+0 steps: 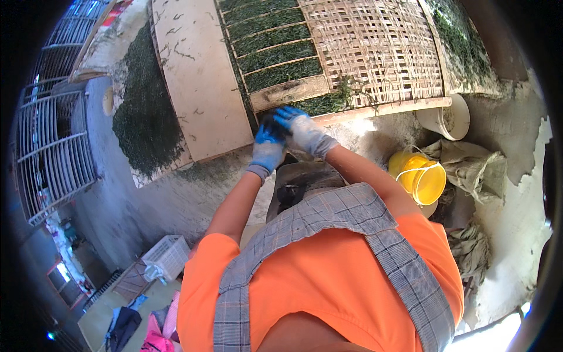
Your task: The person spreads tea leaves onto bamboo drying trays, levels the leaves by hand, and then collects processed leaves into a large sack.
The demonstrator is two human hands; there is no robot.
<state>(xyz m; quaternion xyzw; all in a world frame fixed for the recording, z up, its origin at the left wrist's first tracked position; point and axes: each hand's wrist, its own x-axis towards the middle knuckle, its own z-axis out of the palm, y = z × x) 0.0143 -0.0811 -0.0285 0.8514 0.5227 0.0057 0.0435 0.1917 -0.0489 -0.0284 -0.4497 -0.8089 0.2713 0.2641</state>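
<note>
My left hand [267, 152], in a white knit glove with a blue coated palm, is at the near edge of a woven bamboo tray [382, 48]. My right hand [303, 130], gloved alike, is beside it with its fingers pointing away from me. Between the two hands is a dark clump [275, 126], blurred, with both hands cupped about it. Just beyond lies a wooden slat [290, 93]. Past that, dark green shredded strands [283, 79] fill several rows parted by thin wooden strips. Loose green strands [325, 104] lie right of my right hand.
A pale board [206, 83] lies left of the rows, beside a large heap of green strands [147, 105]. At right are a white bucket [455, 116], a yellow bucket [429, 185] and a woven sack [470, 167]. A white plastic crate [169, 255] stands lower left.
</note>
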